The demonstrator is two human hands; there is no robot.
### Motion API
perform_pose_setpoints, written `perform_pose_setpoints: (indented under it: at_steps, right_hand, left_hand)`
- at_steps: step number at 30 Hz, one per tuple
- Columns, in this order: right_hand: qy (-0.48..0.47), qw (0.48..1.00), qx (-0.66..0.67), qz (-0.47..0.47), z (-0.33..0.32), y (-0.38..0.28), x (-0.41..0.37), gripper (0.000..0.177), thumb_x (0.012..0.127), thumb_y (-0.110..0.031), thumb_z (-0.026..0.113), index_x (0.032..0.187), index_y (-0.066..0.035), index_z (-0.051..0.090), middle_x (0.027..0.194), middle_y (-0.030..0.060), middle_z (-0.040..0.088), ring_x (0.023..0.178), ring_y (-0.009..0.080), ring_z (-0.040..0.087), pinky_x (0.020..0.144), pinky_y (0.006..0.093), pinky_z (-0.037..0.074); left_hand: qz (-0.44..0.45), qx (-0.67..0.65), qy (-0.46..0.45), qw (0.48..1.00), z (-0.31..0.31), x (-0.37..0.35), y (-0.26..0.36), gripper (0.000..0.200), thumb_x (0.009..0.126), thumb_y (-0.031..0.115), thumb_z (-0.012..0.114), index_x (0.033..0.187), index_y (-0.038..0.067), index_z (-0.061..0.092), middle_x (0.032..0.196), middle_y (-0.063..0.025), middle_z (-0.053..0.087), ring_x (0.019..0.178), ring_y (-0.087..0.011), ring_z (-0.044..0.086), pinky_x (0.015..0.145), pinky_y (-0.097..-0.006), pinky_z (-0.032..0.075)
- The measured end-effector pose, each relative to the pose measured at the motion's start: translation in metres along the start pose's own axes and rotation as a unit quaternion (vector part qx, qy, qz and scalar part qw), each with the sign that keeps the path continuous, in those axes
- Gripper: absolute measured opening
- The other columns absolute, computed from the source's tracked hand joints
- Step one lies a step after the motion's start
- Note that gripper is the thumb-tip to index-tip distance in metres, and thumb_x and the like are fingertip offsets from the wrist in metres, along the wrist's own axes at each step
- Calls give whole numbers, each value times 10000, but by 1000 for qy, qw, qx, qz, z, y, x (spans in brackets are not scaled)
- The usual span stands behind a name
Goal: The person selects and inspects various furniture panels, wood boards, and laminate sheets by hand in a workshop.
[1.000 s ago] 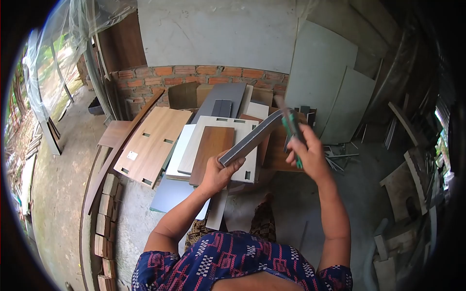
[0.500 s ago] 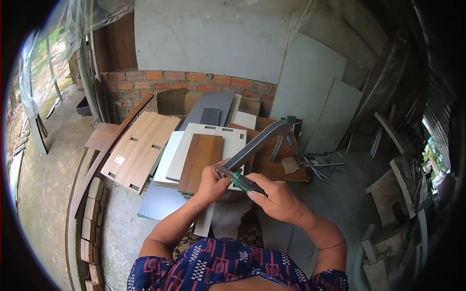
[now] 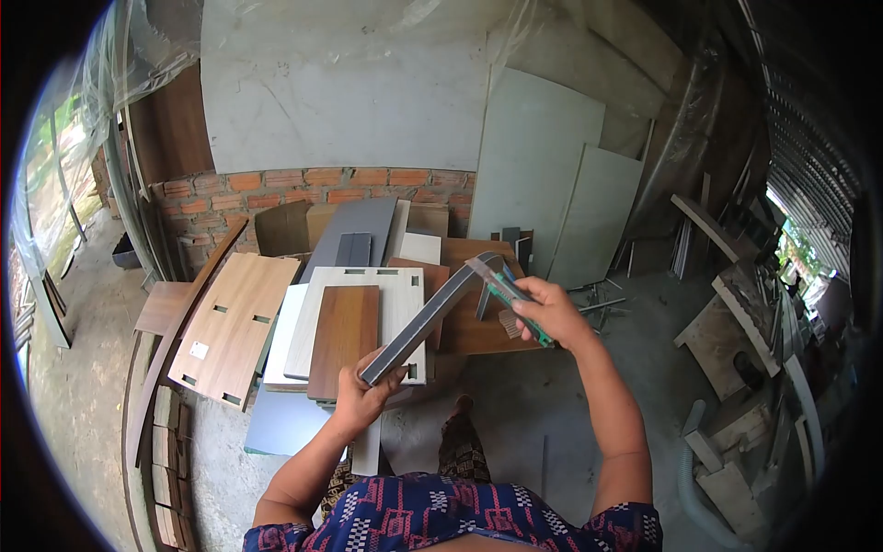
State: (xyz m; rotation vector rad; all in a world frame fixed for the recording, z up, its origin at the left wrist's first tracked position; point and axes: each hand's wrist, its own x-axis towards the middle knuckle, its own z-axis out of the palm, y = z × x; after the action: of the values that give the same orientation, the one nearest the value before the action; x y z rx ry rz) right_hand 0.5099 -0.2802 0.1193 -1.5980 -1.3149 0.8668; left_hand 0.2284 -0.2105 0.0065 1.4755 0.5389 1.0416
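A narrow grey board (image 3: 430, 319) is held slanting in the air above the lap, its lower end clasped in the left hand (image 3: 366, 402) and its upper end met by a green-handled knife (image 3: 504, 287) gripped in the closed right hand (image 3: 555, 315). The board is judged stiff and fairly light, since it is carried by one end without sagging. Its faces look smooth and perhaps slippery, so a hold around the edges near the lower end, as seen here, is thought surest, with fingers kept off the edge where the blade is laid. Beyond it, a dark wood-grain panel (image 3: 345, 336) and a pale slotted panel (image 3: 400, 299) are seen stacked on the concrete floor (image 3: 515, 414), with a light brown slotted panel (image 3: 230, 327) to their left. A brick wall (image 3: 303, 184) and leaning grey sheets (image 3: 543, 175) are seen behind. Half a second earlier the knife was down beside the left hand; it is now found at the board's far end, with the right arm stretched out.
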Motion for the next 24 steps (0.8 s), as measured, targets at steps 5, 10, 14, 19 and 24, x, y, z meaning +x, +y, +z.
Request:
perform_pose_setpoints:
  at_steps: [5, 10, 14, 19, 24]
  right_hand:
    - [89, 995, -4, 54, -44, 36, 31, 225, 853, -77, 536, 1053, 25, 518, 654, 89, 575, 472, 116, 551, 434, 235, 456]
    - [13, 997, 70, -10, -26, 18, 14, 300, 847, -94, 558, 1116, 28, 504, 670, 87, 580, 499, 114, 562, 458, 234, 473]
    - [-36, 991, 127, 14, -23, 28, 24, 301, 844, -109, 569, 1109, 15, 501, 672, 89, 585, 505, 125, 573, 461, 243, 479]
    - [58, 986, 139, 78, -61, 91, 44, 188, 849, -76, 538, 1011, 19, 527, 605, 93, 558, 444, 149, 548, 414, 269, 464]
    - [129, 971, 191, 58, -44, 123, 30, 163, 826, -56, 569, 969, 11, 529, 644, 75, 557, 473, 142, 553, 431, 279, 475]
  left_hand:
    - [12, 4, -20, 1000, -13, -4, -22, 303, 825, 72, 614, 1083, -72, 550, 847, -22, 592, 755, -67, 518, 687, -218, 457]
    - [5, 43, -18, 999, -17, -6, -24, 359, 816, 76, 636, 1125, -75, 533, 881, -27, 602, 789, -70, 533, 717, -216, 457]
    - [-19, 36, -24, 999, -19, -8, -23, 376, 808, 88, 651, 1128, -72, 537, 856, -23, 603, 769, -68, 527, 709, -213, 452]
    - [-23, 82, -1, 996, -21, -17, -27, 344, 816, 119, 641, 1101, -57, 564, 811, -16, 598, 703, -74, 494, 661, -221, 432]
    - [175, 245, 18, 954, -22, -8, -22, 378, 780, 227, 662, 1050, -30, 598, 719, -42, 556, 656, -121, 489, 608, -256, 405]
